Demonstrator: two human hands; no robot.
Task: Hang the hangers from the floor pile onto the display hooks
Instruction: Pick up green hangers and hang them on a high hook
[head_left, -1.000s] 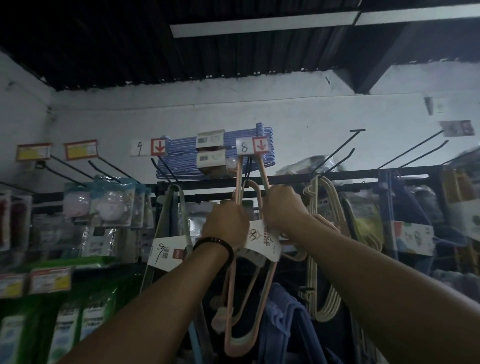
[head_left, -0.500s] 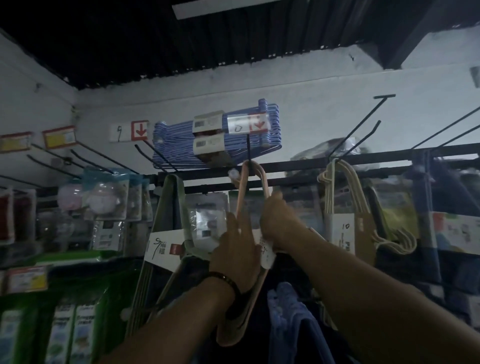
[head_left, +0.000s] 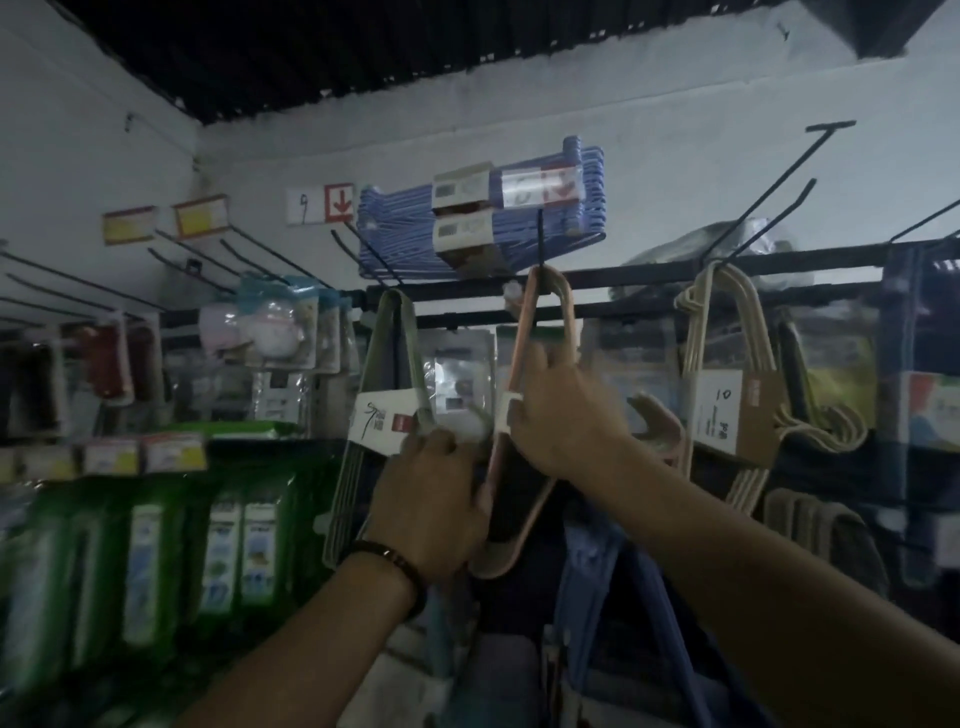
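A bundle of pink hangers (head_left: 521, 332) hangs by its top loop from a black display hook (head_left: 541, 244) under a price tag (head_left: 540, 187). My right hand (head_left: 563, 415) grips the bundle's middle at its white paper band. Lower down, my left hand (head_left: 434, 506), with a dark bracelet on the wrist, holds the bundle's left side near its bottom bend. The view is dim and blurred, so the fingertips are hard to make out. The floor pile is out of view.
A grey-green hanger bundle (head_left: 387, 374) hangs just to the left and a cream bundle (head_left: 727, 353) to the right. Blue hangers (head_left: 405, 234) lie on the top rail (head_left: 649, 273). Bare hooks (head_left: 779, 187) jut out at upper right. Packaged goods fill the left shelves.
The pink bundle's loop went from held up by the price tag onto the hook. Both hands slid down the bundle, the left one lowest.
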